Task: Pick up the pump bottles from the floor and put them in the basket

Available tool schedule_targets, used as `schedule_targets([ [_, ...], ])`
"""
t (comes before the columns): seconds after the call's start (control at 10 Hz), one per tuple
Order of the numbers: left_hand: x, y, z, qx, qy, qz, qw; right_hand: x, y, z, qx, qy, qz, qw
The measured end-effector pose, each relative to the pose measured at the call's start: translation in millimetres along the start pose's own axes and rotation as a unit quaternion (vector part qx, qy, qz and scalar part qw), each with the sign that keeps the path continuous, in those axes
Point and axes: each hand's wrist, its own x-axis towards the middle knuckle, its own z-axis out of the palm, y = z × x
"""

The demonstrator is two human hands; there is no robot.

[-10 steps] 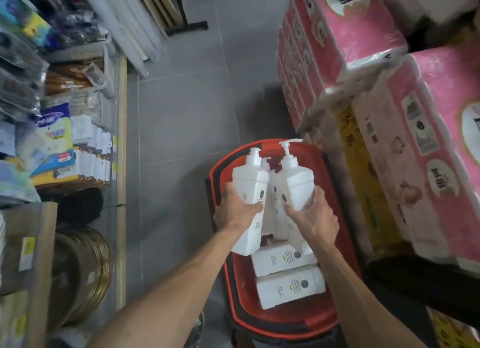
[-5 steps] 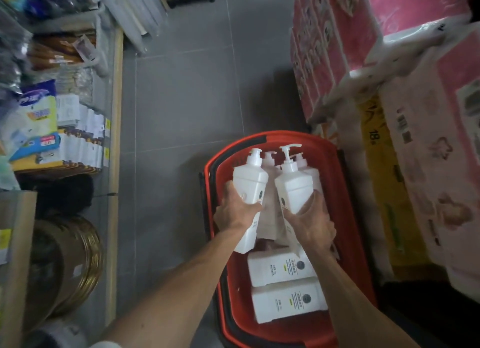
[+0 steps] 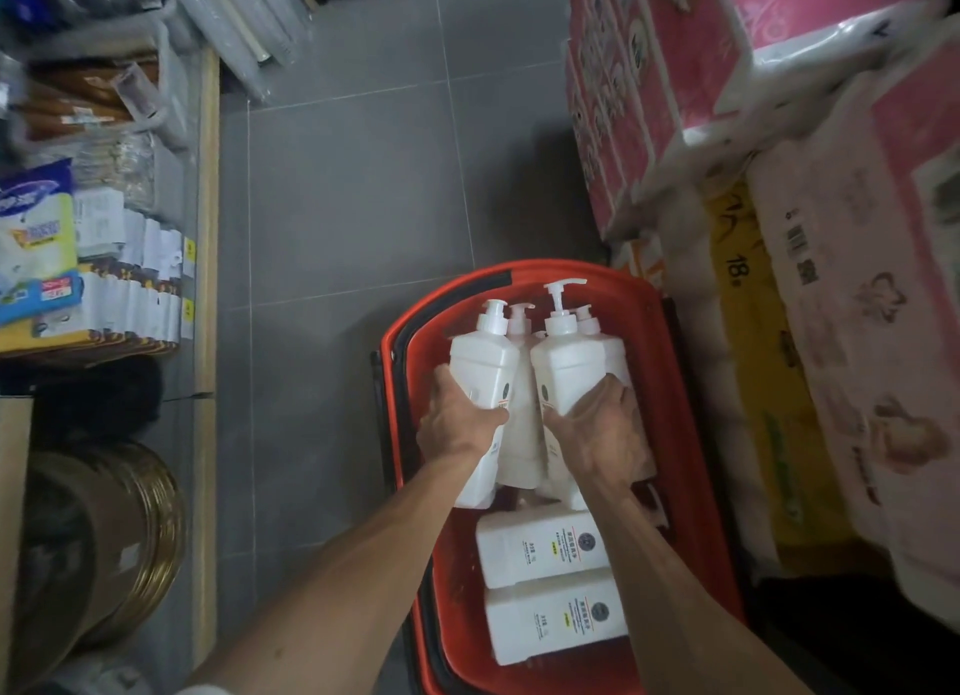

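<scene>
Hands over red basket: left hand wrapped round white bottle at 11 o'clock, right hand gripping another bottle at 1 o'clock.

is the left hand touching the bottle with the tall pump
Apart. The head view shows the left hand wrapped around the shorter-pump bottle, while the tall-pump bottle is gripped by the right hand.

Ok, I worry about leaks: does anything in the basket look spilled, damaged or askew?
Nothing stands out. Two pump bottles lie flat in the red basket, dry around them; the left hand and right hand hold intact bottles.
</scene>
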Motion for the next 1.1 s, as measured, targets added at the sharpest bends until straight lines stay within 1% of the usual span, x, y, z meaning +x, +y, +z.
schedule_targets([
  [0.1, 0, -1, 6, -0.001, -0.002, 0.002, 1.000, 0, 1, 6, 0.008, -0.014, 0.007, 1.000],
  [0.2, 0, -4, 7, 0.005, -0.001, 0.006, 1.000, 1, 6, 9, 0.003, -0.012, 0.003, 1.000],
  [0.4, 1, -10, 2, 0.030, -0.003, 0.001, 1.000, -7, 5, 10, 0.006, -0.010, 0.022, 1.000],
  [0.5, 3, -10, -1, 0.042, -0.007, 0.010, 0.999, -8, 4, 13, -0.006, 0.001, 0.021, 1.000],
  [0.7, 3, -11, -8, 0.093, -0.012, 0.036, 0.995, -10, 2, 10, -0.022, -0.018, 0.024, 0.999],
  [0.8, -3, -12, -13, 0.065, -0.013, 0.045, 0.997, -13, 1, 7, -0.013, -0.023, 0.044, 0.999],
  [0.9, -7, -19, -20, 0.060, 0.001, 0.088, 0.994, -20, 2, -5, 0.025, -0.060, 0.047, 0.997],
  [1.0, -17, -19, -30, 0.072, -0.016, 0.180, 0.981, -37, 8, -31, 0.098, -0.064, 0.034, 0.993],
  [1.1, -39, -8, -48, 0.093, -0.066, 0.273, 0.955, -71, 12, -61, 0.081, -0.050, 0.027, 0.995],
])
